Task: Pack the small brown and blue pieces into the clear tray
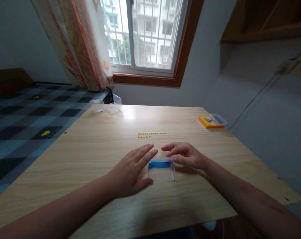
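A shallow clear plastic box (pixel 161 180) sits on the wooden table in front of me. Inside it, along the far side, lies a bundle of thin blue sticks (pixel 160 164). My left hand (pixel 130 171) is at the box's left edge, fingers stretched out and thumb apart, holding nothing. At the far right corner is my right hand (pixel 188 156), its fingers loosely bent and apart; its thumb is close to the rim, and I cannot tell whether it touches. Beyond both hands, small yellow and dark pieces (pixel 151 134) lie in two rows.
Clear plastic cases (pixel 112 108) stand at the table's far left corner. A yellow-orange box (pixel 211 122) with a clear lid lies near the right edge. A checked bed (pixel 40 116) adjoins the left side, and a window (pixel 152 36) is behind the table (pixel 90 149).
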Available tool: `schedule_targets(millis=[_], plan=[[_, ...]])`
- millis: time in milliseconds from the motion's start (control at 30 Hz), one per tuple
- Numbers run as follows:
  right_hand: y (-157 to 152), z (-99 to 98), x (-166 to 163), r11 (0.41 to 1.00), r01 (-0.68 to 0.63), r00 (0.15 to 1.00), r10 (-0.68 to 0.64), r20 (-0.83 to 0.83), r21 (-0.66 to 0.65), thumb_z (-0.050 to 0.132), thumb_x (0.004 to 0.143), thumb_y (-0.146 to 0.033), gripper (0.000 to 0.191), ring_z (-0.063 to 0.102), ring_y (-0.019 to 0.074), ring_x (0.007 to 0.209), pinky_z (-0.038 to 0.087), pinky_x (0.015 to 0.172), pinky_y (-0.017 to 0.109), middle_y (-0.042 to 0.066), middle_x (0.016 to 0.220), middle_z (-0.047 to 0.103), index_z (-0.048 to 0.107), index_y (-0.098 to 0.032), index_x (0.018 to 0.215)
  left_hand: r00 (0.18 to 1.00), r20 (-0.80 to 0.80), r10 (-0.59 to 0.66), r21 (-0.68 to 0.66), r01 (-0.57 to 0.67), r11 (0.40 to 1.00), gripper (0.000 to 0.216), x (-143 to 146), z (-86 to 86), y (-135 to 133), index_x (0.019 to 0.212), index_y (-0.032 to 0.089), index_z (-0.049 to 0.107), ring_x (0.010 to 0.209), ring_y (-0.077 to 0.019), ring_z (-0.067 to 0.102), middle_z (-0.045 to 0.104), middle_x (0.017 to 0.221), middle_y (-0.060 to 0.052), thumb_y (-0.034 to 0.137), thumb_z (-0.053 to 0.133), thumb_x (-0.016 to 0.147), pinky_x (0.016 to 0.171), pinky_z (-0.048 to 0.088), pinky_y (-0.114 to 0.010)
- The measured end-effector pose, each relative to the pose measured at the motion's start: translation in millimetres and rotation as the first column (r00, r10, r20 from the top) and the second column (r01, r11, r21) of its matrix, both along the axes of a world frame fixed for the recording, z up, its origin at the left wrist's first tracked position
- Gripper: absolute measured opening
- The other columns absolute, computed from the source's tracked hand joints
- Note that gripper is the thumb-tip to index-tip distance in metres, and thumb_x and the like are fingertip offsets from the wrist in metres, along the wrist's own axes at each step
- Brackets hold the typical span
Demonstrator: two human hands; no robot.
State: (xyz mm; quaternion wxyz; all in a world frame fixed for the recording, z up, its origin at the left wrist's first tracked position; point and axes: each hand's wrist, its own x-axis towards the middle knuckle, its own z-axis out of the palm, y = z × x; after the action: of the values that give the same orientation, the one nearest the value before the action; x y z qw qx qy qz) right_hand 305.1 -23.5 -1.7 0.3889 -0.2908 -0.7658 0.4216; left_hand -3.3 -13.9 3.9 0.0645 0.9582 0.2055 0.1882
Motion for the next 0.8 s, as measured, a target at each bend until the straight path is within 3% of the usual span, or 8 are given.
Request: schedule_targets(millis=[100, 200, 333, 500, 800], plan=[[-3, -1.2, -2, 0.996, -0.086, 0.995, 0.087, 0.045, -0.018, 0.081, 0.086, -0.034, 0.026, 0.065, 0.0256, 0.126, 0.051, 0.107, 0.046, 0.011, 0.134, 0.070, 0.081, -0.027, 0.111, 0.999, -0.015, -0.030, -0.038, 0.030, 0.999, 0.063, 0, 1.3, 0, 0.150, 0.021, 0.043, 0.147, -0.0363, 0.044, 0.045, 0.160, -0.020, 0.038, 0.066, 0.094, 0.114, 0.044, -0.058], [-8, -1.5, -7, 0.991, -0.113, 0.989, 0.120, 0.089, -0.077, 0.083, 0.083, -0.030, 0.027, 0.063, 0.0252, 0.126, 0.054, 0.103, 0.043, 0.011, 0.134, 0.069, 0.080, -0.026, 0.110, 0.997, -0.015, -0.075, -0.085, 0.073, 0.994, 0.058, -1, 3.3, 0, 0.142, 0.020, 0.053, 0.143, -0.0376, 0.049, 0.053, 0.153, -0.020, 0.043, 0.070, 0.092, 0.113, 0.046, -0.059], [-11, 0.2, -12, 0.988, -0.151, 0.981, 0.154, 0.119, -0.036, 0.086, 0.079, -0.027, 0.025, 0.065, 0.0247, 0.123, 0.054, 0.101, 0.041, 0.011, 0.131, 0.069, 0.081, -0.024, 0.104, 0.997, 0.022, -0.075, -0.151, 0.077, 0.985, 0.056, 0, 5.3, -1, 0.137, 0.019, 0.058, 0.138, -0.0382, 0.055, 0.057, 0.149, -0.021, 0.047, 0.071, 0.091, 0.109, 0.049, -0.058], [-11, 4.3, -12, 0.981, -0.195, 0.964, 0.187, 0.189, 0.025, 0.087, 0.079, -0.029, 0.026, 0.065, 0.0245, 0.122, 0.052, 0.105, 0.042, 0.010, 0.136, 0.067, 0.080, -0.024, 0.105, 0.997, 0.080, -0.004, -0.318, 0.030, 0.948, 0.045, 3, 2.9, -3, 0.134, 0.023, 0.061, 0.129, -0.0311, 0.063, 0.062, 0.143, -0.016, 0.036, 0.069, 0.092, 0.104, 0.053, -0.051], [-18, -3.8, -20, 0.983, -0.098, 0.964, 0.055, 0.261, 0.154, 0.085, 0.082, -0.032, 0.036, 0.069, 0.0235, 0.117, 0.056, 0.100, 0.040, 0.011, 0.137, 0.068, 0.079, -0.028, 0.117, 0.980, 0.175, 0.100, -0.546, 0.012, 0.838, 0.037, 8, -0.7, -1, 0.121, 0.023, 0.068, 0.123, -0.0266, 0.064, 0.065, 0.137, -0.011, 0.026, 0.074, 0.084, 0.104, 0.053, -0.047]])
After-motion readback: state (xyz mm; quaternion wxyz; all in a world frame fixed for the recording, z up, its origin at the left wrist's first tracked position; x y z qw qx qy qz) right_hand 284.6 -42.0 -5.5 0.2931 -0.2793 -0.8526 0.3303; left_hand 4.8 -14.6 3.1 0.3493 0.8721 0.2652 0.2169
